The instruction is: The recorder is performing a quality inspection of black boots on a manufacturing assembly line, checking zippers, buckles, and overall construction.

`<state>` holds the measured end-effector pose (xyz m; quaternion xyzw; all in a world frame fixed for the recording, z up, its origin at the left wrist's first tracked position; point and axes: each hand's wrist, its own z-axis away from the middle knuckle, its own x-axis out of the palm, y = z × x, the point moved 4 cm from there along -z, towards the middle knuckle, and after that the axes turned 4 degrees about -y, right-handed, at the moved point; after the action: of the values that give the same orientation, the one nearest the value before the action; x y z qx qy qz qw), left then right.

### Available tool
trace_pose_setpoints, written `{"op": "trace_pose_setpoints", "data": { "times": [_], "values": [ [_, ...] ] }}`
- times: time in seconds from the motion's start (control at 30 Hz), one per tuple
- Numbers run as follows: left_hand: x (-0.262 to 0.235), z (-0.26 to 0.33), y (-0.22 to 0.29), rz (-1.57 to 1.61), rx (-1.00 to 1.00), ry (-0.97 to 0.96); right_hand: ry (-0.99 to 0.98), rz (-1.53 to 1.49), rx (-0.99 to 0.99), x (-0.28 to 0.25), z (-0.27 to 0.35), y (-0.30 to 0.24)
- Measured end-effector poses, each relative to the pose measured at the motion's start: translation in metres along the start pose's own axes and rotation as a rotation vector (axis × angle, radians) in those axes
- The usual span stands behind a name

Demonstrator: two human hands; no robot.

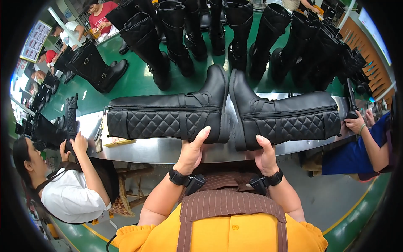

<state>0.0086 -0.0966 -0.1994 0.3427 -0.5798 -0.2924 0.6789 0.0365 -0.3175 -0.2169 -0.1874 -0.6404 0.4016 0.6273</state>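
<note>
Two tall black boots lie on their sides with soles facing each other, a narrow gap between them. The left boot points its shaft to the left, and the right boot points its shaft to the right. Both show quilted panels, straps and a long closed zipper. My left hand grips the left boot near its heel, thumb on top. Around the heel of the other boot, my right hand is closed the same way. The boots hide most of my fingers.
Several upright black boots crowd the green tabletop beyond a metal front strip. A yellow box lies by the left shaft. Co-workers handle boots at my left and right; others are farther back.
</note>
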Motion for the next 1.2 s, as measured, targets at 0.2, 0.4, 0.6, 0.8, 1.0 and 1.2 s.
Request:
{"op": "trace_pose_setpoints", "data": {
  "times": [0.2,0.4,0.6,0.8,1.0,1.2],
  "values": [
    [0.024,0.004,0.0,0.03,-0.093,-0.087,-0.108,-0.125,0.018,0.002,-0.001,-0.004],
    [0.024,0.008,-0.01,0.161,-0.168,-0.126,-0.104,-0.173,0.048,0.001,0.003,-0.005],
    [0.021,0.011,-0.016,0.189,-0.204,-0.156,-0.151,-0.197,0.054,0.002,0.005,-0.008],
    [0.03,0.002,-0.011,0.006,-0.09,-0.165,-0.093,0.029,-0.158,-0.007,0.003,-0.018],
    [0.036,0.015,0.01,-0.204,-0.145,-0.513,-0.122,0.374,0.072,-0.02,0.009,-0.013],
    [0.033,-0.022,-0.035,0.411,-0.314,-0.156,-0.192,0.019,0.154,-0.016,-0.007,0.001]
  ]
}}
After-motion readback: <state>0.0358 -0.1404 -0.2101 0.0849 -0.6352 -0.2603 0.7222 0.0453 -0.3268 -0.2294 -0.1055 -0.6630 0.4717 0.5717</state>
